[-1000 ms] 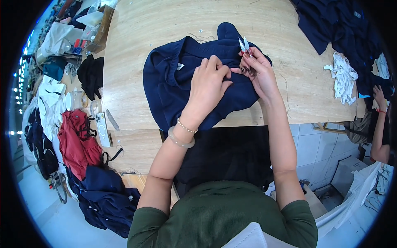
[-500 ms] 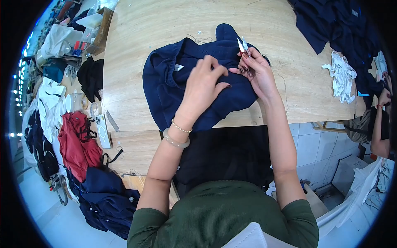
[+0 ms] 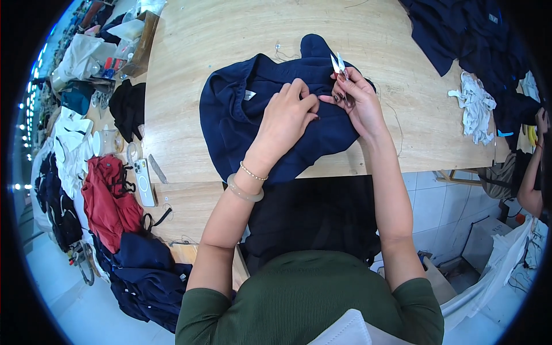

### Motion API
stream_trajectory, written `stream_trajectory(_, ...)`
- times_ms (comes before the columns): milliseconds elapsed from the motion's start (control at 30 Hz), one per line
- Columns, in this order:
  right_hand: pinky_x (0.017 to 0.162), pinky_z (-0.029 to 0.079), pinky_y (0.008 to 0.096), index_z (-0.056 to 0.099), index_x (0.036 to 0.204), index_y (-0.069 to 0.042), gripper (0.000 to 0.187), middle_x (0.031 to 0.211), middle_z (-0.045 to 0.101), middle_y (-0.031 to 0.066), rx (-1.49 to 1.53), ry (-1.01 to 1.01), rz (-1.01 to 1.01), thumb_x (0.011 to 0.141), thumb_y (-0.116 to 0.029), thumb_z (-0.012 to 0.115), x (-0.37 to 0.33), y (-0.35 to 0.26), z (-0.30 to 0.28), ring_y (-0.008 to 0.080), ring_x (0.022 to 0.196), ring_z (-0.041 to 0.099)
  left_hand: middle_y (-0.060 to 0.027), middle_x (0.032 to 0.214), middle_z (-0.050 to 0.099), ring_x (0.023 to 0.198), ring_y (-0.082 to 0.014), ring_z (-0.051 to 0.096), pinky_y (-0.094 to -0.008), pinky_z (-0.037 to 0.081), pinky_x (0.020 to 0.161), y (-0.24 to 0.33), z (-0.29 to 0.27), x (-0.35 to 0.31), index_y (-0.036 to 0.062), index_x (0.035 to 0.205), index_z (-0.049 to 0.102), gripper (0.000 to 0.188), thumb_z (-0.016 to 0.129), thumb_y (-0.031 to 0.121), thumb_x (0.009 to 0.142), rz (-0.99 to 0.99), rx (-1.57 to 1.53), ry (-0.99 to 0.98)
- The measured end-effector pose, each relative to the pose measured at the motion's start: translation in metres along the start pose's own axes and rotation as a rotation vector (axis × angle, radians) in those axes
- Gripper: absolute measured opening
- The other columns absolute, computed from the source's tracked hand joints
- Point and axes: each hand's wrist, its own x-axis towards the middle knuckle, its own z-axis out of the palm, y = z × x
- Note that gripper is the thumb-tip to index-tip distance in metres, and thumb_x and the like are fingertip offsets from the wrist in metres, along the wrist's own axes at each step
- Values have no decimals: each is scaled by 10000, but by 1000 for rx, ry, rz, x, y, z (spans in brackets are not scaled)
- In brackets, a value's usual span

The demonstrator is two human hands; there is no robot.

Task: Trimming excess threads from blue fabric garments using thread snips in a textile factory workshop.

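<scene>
A navy garment lies bunched on the wooden table in front of me, with a gathered opening and a small white label at its left. My left hand rests over its middle, fingers curled and pinched together on the cloth; the exact spot under the fingertips is hidden. Beside it, my right hand is closed round a small pair of scissors. Their silver blades point up and away from me, slightly parted. The right fingertips also touch the garment near the left hand's fingers.
On the left are a phone, a red bag-like cloth item, black cloth and an open box. White scraps and more navy garments lie on the right. Another person's arm shows at the far right.
My left hand's fingers, spread and lifted before, have closed together on the cloth, a little further right. The right hand keeps the scissors in nearly the same place.
</scene>
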Motion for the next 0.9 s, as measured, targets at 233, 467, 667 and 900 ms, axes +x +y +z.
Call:
stream_trajectory(233, 810, 579, 353, 551, 1000, -16, 116, 692, 455, -24, 4, -27, -10, 959, -108, 493, -1, -1, -4, 41, 610, 479, -124, 910, 513, 801, -291, 567, -362, 469, 707, -17, -35, 1, 9, 867, 556, 98, 639, 8, 815, -362, -167, 437)
stream_trajectory(467, 810, 580, 358, 551, 994, -20, 109, 693, 462, -25, 25, -20, -4, 957, -110, 502, 1, 2, -2, 41, 603, 480, -76, 953, 501, 926, -273, 528, -357, 453, 795, 5, -8, -1, 43, 842, 587, 241, 762, 93, 684, -14, 71, 2)
stream_trajectory(667, 820, 578, 359, 550, 993, -13, 121, 683, 464, -23, 24, -39, -24, 959, -118, 501, 0, 1, -5, 43, 591, 477, -112, 941, 491, 874, -266, 545, -334, 457, 775, -27, -29, -2, -11, 829, 560, 129, 670, -13, 763, -91, -156, 31)
stream_trajectory(900, 848, 573, 380, 542, 1041, 7, 152, 687, 443, -16, -19, -31, -14, 978, -95, 447, 0, 0, -6, 53, 603, 482, -117, 936, 535, 803, -305, 567, -377, 463, 721, -29, -54, -1, 13, 847, 565, 102, 655, 31, 803, -302, 48, 428)
